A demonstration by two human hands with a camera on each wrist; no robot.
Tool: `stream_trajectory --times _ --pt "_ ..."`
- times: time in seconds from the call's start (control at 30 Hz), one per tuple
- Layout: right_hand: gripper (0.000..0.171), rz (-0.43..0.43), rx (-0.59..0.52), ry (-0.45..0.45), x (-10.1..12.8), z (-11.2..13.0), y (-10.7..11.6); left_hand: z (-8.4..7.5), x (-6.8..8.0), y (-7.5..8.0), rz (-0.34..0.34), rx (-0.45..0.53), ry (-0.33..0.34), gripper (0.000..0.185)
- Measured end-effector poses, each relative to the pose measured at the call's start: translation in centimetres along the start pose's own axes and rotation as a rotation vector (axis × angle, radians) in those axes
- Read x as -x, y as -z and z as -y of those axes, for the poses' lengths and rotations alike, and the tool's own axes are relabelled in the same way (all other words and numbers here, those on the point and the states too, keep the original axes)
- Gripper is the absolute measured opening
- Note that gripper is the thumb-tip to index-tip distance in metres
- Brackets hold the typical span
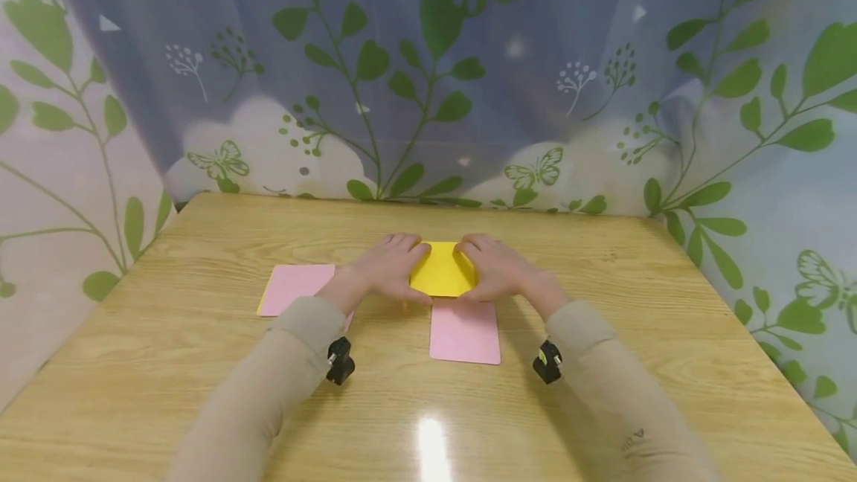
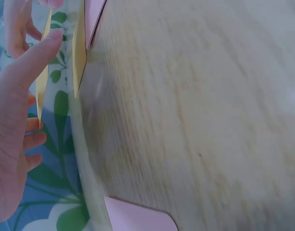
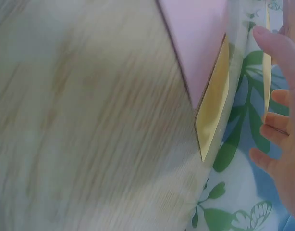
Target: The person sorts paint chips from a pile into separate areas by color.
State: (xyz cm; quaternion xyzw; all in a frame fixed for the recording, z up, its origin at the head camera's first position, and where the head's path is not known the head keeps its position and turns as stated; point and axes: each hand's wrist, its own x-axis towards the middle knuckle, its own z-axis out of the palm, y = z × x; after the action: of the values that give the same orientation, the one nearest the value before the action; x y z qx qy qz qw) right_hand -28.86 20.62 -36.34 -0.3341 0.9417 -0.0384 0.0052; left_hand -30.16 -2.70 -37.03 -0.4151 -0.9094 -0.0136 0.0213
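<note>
Yellow sheet [image 1: 443, 271] sits mid-table, its near edge over the pink sheet [image 1: 465, 331]; left hand [image 1: 388, 268] and right hand [image 1: 497, 268] flank it, thumbs and fingers pinching its side edges, one flap raised (wrist views show it off the table [image 1: 602, 393]). Risk, as I judge it: uneven pull between hands would skew the crease; the glossy top could let the paper slide. Second pink sheet [image 1: 294, 288] lies apart, left.
</note>
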Motion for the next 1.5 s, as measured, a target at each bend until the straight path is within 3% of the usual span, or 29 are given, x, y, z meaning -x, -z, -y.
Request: stream_trajectory --times 0.33,0.7,0.87,1.5 --pt "0.080 0.011 -0.024 -0.035 1.3 -1.7 0.0 -0.5 -2.2 0.0 0.070 0.006 -0.008 0.090" --pt "0.081 0.057 -0.040 -0.099 1.3 -3.2 -0.7 -1.7 -4.7 0.2 0.148 -0.008 0.066 0.086" --pt "0.082 0.098 -0.048 -0.136 1.1 -3.4 -0.9 -2.1 -5.3 0.2 0.194 -0.015 0.092 0.085" --pt "0.081 0.206 -0.095 -0.196 1.0 -3.8 -1.2 -2.0 -6.0 -0.7 0.218 0.029 0.078 0.081"
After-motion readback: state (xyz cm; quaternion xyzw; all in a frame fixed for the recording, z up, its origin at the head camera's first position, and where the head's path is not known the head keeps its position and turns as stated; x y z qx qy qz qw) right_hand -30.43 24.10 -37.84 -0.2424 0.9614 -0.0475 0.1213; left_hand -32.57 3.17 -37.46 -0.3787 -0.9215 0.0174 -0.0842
